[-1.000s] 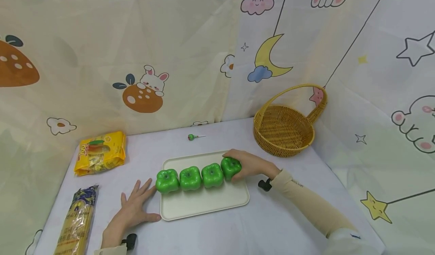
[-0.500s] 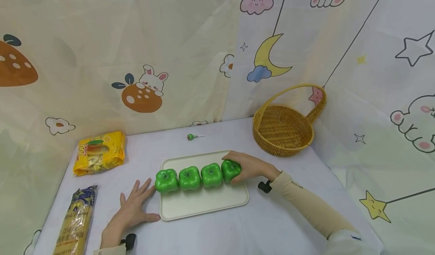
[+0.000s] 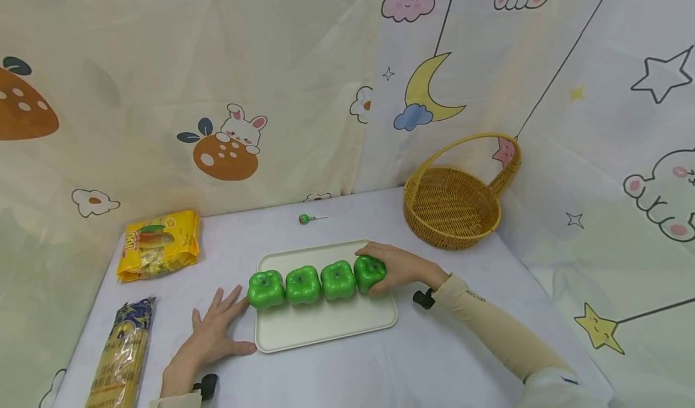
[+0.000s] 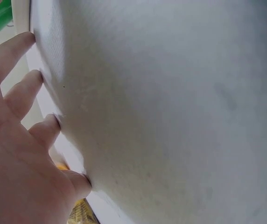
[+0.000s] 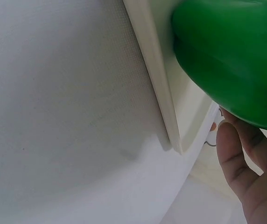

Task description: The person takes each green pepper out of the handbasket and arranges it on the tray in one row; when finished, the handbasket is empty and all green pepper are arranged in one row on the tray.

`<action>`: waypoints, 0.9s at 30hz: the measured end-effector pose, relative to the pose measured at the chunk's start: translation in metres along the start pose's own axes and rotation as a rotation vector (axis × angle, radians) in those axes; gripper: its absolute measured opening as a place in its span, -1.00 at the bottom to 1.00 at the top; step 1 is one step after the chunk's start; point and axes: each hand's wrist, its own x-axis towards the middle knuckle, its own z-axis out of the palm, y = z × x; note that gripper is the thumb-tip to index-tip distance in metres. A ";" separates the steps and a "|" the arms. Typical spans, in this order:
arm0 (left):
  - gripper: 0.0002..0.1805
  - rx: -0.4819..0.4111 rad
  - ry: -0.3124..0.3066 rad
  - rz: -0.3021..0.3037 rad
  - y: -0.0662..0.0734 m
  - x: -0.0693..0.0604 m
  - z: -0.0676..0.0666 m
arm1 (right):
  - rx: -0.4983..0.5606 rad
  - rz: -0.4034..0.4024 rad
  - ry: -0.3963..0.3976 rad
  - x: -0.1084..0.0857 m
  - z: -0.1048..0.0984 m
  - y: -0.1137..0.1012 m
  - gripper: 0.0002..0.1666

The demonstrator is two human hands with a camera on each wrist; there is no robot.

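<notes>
Several glossy green bell peppers stand in a row across a cream rectangular tray (image 3: 326, 335) in the head view. My right hand (image 3: 399, 266) holds the rightmost green bell pepper (image 3: 369, 273) from its right side, thumb in front and fingers behind. The right wrist view shows that same pepper (image 5: 236, 60) large, above the tray's rim (image 5: 154, 70). At the tray's left end, my left hand (image 3: 212, 334) rests on the table with fingers spread. Its fingertips lie close to the leftmost green bell pepper (image 3: 266, 290), and its thumb reaches the tray's near left corner.
A yellow wicker basket (image 3: 453, 215) with a tall handle stands at the back right. Behind the tray lies a small green lollipop (image 3: 305, 219). On the left are a yellow snack bag (image 3: 160, 245) and a long pack of noodles (image 3: 122, 357). Printed cloth walls border the table.
The rightmost bell pepper has shifted very slightly toward the near side and down, with my right hand still around it. My left hand has stayed in place.
</notes>
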 end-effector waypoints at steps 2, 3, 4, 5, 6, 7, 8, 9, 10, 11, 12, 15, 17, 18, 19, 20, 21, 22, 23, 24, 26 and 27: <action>0.34 0.000 -0.001 0.000 0.000 0.000 0.000 | 0.007 0.005 -0.001 0.000 0.000 0.000 0.05; 0.34 0.000 -0.001 -0.001 -0.001 0.000 0.000 | 0.014 0.010 0.000 -0.001 0.000 0.000 0.06; 0.34 0.001 -0.001 0.000 -0.001 -0.001 0.001 | 0.018 0.015 0.003 -0.001 0.000 0.000 0.09; 0.34 0.002 -0.001 0.000 -0.001 -0.001 0.001 | 0.021 0.022 0.008 -0.002 0.000 0.000 0.11; 0.34 0.004 0.000 0.001 -0.002 -0.001 0.001 | 0.031 0.029 0.014 -0.003 -0.001 -0.001 0.13; 0.34 0.007 0.000 0.002 -0.002 -0.001 0.001 | 0.041 0.036 0.021 -0.004 -0.002 -0.001 0.15; 0.34 0.009 0.000 0.003 -0.002 -0.001 0.001 | 0.049 0.045 0.029 -0.005 -0.003 -0.001 0.17; 0.33 0.011 0.001 0.005 -0.002 0.000 0.001 | 0.057 0.056 0.040 -0.006 -0.005 -0.002 0.19; 0.33 0.013 0.002 0.008 -0.002 0.000 0.001 | 0.060 0.060 0.051 -0.007 -0.007 -0.003 0.20; 0.33 0.014 0.003 0.010 -0.002 0.000 0.001 | 0.067 0.066 0.064 -0.008 -0.009 -0.003 0.20; 0.33 0.013 0.003 0.013 -0.002 0.000 0.001 | 0.070 0.065 0.078 -0.010 -0.011 -0.004 0.20; 0.32 0.010 0.006 0.018 -0.002 0.000 0.000 | 0.063 0.066 0.132 -0.015 -0.017 -0.006 0.13; 0.32 0.009 0.007 0.022 -0.003 0.000 -0.001 | 0.054 0.068 0.172 -0.019 -0.019 -0.006 0.06; 0.32 0.010 0.009 0.023 -0.003 0.000 -0.001 | 0.046 0.068 0.190 -0.022 -0.020 -0.006 0.03; 0.32 0.012 0.010 0.024 -0.003 -0.001 -0.001 | 0.035 0.072 0.206 -0.024 -0.021 -0.006 0.00; 0.32 0.014 0.010 0.024 -0.003 -0.001 0.000 | 0.023 0.076 0.220 -0.027 -0.022 -0.006 -0.02; 0.32 0.015 0.010 0.024 -0.003 -0.001 0.000 | 0.007 0.075 0.239 -0.030 -0.023 -0.006 -0.04; 0.32 0.017 0.011 0.024 -0.003 -0.001 0.000 | -0.008 0.082 0.254 -0.033 -0.024 -0.007 -0.06; 0.32 0.017 0.011 0.023 -0.003 -0.001 0.000 | -0.025 0.087 0.273 -0.037 -0.025 -0.008 -0.06; 0.32 0.017 0.012 0.024 -0.003 -0.001 0.000 | -0.048 0.091 0.296 -0.040 -0.026 -0.009 -0.07; 0.31 0.016 0.007 0.022 -0.003 0.000 0.000 | -0.102 0.088 0.349 -0.047 -0.027 -0.012 -0.09; 0.31 0.018 0.006 0.021 -0.004 0.000 0.000 | -0.132 0.084 0.380 -0.051 -0.027 -0.013 -0.10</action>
